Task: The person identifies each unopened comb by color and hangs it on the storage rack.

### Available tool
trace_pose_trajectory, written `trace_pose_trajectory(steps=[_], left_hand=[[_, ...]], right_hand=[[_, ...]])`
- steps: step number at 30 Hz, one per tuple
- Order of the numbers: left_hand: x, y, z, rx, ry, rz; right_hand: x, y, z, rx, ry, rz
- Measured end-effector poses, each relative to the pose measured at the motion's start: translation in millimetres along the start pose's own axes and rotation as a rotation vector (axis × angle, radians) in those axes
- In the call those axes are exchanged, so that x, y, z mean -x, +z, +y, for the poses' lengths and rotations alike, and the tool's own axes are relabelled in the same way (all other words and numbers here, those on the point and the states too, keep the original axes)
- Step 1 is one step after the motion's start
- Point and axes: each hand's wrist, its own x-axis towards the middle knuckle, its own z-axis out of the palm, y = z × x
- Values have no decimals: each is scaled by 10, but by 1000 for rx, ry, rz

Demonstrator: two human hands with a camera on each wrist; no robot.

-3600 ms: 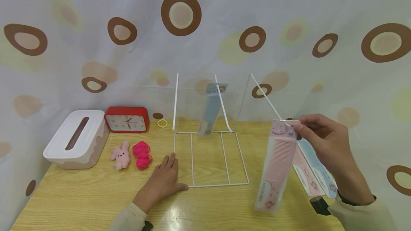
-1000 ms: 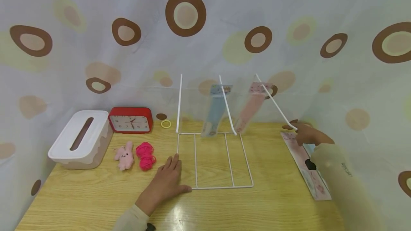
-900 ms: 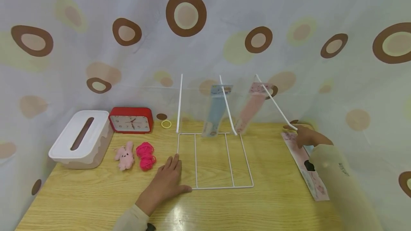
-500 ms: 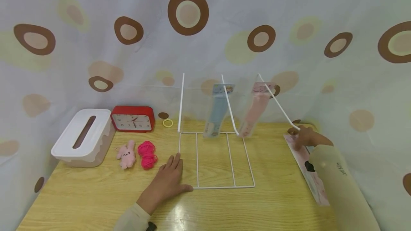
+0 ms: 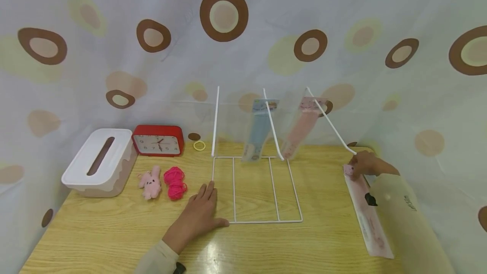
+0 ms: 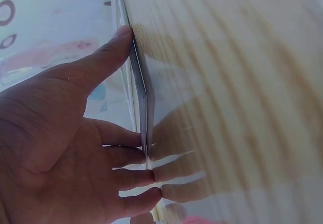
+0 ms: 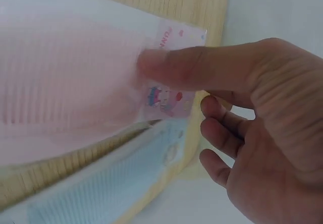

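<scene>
**Right hand (image 5: 365, 165) pinches a pink comb pack (image 5: 367, 210) at the right of the counter (image 5: 323, 223)**

The thumb lies across the printed card at the pack's far end, the opposing finger mostly hidden. Whether the pack touches the surface, I cannot tell. Just beside it lies a blue comb pack (image 7: 111, 178).

Well apart from this, the left hand (image 5: 199, 214) spreads with straight fingers, touching the left and front rails of a white wire rack (image 5: 262, 222). From the rack's middle arm hangs a second blue pack (image 5: 258, 128); from its right arm, a second pink pack (image 5: 304, 126).

Left of the rack are a yellow ring (image 5: 204, 145), a red clock (image 5: 157, 143), a white-lidded box (image 5: 81, 162), a pink plush toy (image 5: 151, 186) and bright pink yarn (image 5: 175, 183).
</scene>
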Motion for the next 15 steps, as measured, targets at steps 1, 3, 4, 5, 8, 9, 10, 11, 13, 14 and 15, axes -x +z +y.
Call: trace_pose_trajectory(steps=[1, 3, 4, 5, 8, 9, 10, 11, 13, 14, 15], left_hand=[[0, 0, -2, 0, 0, 0], [6, -12, 0, 2, -1, 0], [7, -15, 3, 3, 0, 1], [7, -18, 6, 4, 1, 3], [8, -24, 6, -5, -1, 3], [7, -22, 4, -7, -3, 1], [6, -18, 1, -9, -4, 0], [5, -15, -1, -10, -5, -2], [6, -11, -1, -5, -4, -3], [6, -8, -2, -3, -3, -5], [6, -3, -3, 0, -2, -5]], right_hand=[[4, -7, -3, 22, 6, 6], [25, -32, -15, 61, 13, 17], [48, -54, -14, 71, 7, 17], [79, -84, -18, 56, -8, 8], [152, -167, 1, -16, -50, -24], [171, -187, 25, -36, -73, -23], [205, -217, 30, -64, -88, -27], [241, -245, 35, -77, -92, -23], [324, -302, 34, -84, -114, 1], [376, -336, 19, -87, -132, 18], [438, -373, -11, -90, -139, 35]])
